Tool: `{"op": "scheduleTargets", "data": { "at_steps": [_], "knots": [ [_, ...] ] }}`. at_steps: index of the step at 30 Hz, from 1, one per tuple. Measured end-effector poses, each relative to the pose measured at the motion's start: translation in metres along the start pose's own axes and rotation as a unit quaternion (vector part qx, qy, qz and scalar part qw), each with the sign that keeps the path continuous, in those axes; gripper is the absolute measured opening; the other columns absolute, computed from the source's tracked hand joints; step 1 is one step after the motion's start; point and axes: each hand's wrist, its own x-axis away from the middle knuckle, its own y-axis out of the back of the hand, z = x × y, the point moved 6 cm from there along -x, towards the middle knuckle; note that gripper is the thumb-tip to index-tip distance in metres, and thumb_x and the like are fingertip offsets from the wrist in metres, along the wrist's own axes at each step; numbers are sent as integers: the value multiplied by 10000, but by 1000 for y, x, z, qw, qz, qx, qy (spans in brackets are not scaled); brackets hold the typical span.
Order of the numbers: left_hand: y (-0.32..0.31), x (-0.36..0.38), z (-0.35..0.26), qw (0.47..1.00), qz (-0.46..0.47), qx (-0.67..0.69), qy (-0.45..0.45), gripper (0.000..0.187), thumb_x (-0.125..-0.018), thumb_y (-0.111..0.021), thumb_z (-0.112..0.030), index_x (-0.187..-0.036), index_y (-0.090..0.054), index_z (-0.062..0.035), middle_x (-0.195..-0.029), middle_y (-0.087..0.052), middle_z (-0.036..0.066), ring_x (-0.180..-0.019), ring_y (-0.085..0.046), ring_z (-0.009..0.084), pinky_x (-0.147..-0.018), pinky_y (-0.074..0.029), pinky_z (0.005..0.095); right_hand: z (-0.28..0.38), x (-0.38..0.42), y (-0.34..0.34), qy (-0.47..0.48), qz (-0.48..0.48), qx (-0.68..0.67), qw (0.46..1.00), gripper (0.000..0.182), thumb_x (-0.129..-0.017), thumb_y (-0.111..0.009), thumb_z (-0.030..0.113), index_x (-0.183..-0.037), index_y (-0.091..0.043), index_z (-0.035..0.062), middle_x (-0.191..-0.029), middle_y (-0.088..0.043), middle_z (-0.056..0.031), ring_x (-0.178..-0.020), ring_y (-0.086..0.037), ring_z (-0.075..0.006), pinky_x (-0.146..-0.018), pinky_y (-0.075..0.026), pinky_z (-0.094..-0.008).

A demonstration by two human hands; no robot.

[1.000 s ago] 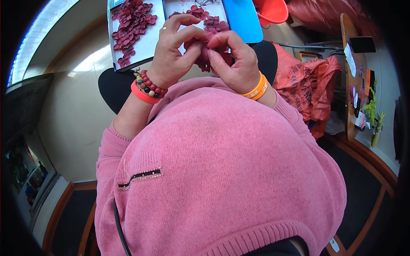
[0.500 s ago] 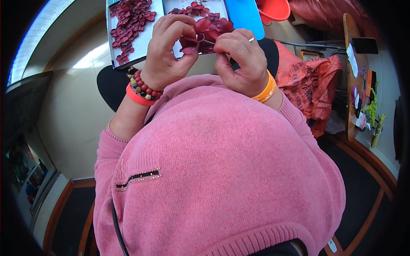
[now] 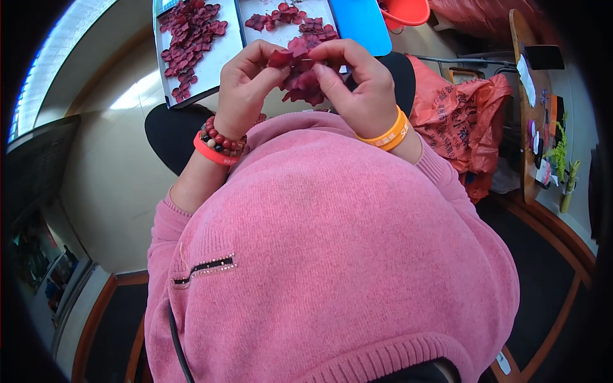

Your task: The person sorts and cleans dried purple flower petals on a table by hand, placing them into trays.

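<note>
Dark red fabric-like flower petals (image 3: pixel 305 87) are bunched between my two hands, in front of the trays. My left hand (image 3: pixel 248 84) pinches a petal (image 3: pixel 279 59) on the left side of the bunch between thumb and fingertips. From the right, my right hand (image 3: pixel 361 86) is closed, its thumb and index finger gripping the bunch near a thin pale stem or thread that runs toward the left hand. The fingertips cover part of the bunch. Beyond the hands, more petal pieces (image 3: pixel 188 41) lie in a white tray (image 3: pixel 204 75), with others (image 3: pixel 281 16) in the section beside it.
A blue board (image 3: pixel 363 29) adjoins the trays on the right, with a red bucket (image 3: pixel 407 11) behind it. Red printed plastic bags (image 3: pixel 456 121) hang or lie to my right. Farther right stands a wooden tabletop (image 3: pixel 525 96) with a green plant (image 3: pixel 560 156) near it.
Both hands have turned and the bunch sits lower, with more petals hanging below the fingers. My right thumb has moved up against the petals. The view has shifted slightly.
</note>
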Motion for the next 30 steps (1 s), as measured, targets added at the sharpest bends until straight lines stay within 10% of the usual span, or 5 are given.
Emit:
{"op": "scheduleTargets", "data": {
  "at_steps": [10, 13, 17, 21, 30],
  "knots": [
    [9, -2, 47, 969, -27, 124, 210, 152, -888, -499, -85, -1016, -553, -25, -902, -605, 28, -789, -573, 85, -696, -453, 214, -30, 6, -9, -201, 73, -189, 959, 120, -849, -586, 31, -954, -642, 15, -776, -640, -25, -652, -589, -59, -571, -500, -190],
    [13, 1, 29, 990, -130, -21, 50, 162, -867, -521, -44, -1025, -544, -16, -962, -579, 40, -842, -567, 110, -721, -462, 229, -40, 3, -2, -184, 27, -158, 970, 107, -838, -610, 50, -932, -648, 17, -765, -642, -24, -648, -593, -61, -579, -501, -196],
    [-8, 3, -16, 931, -45, -258, -254, 194, -790, -574, 6, -982, -555, -6, -1001, -535, 76, -956, -516, 147, -748, -471, 254, -38, 0, 1, -124, 12, -80, 989, 123, -844, -626, 50, -963, -632, 21, -816, -640, -18, -703, -589, -49, -607, -491, -174],
    [-26, 3, -6, 990, -14, -133, -51, 215, -734, -579, 13, -947, -585, -18, -1093, -508, 106, -975, -504, 166, -867, -397, 283, -28, -2, -1, -37, -12, -45, 998, 126, -834, -642, 54, -957, -632, 28, -806, -642, -9, -705, -595, -41, -604, -491, -172],
    [-23, 2, -2, 984, 57, -134, -102, 174, -712, -530, 98, -839, -596, -1, -1124, -512, 121, -1053, -492, 189, -870, -425, 292, -31, 2, 21, -54, -67, -38, 996, 107, -828, -648, 58, -931, -635, 31, -783, -647, -9, -700, -608, -46, -604, -496, -173]
  ]
}}
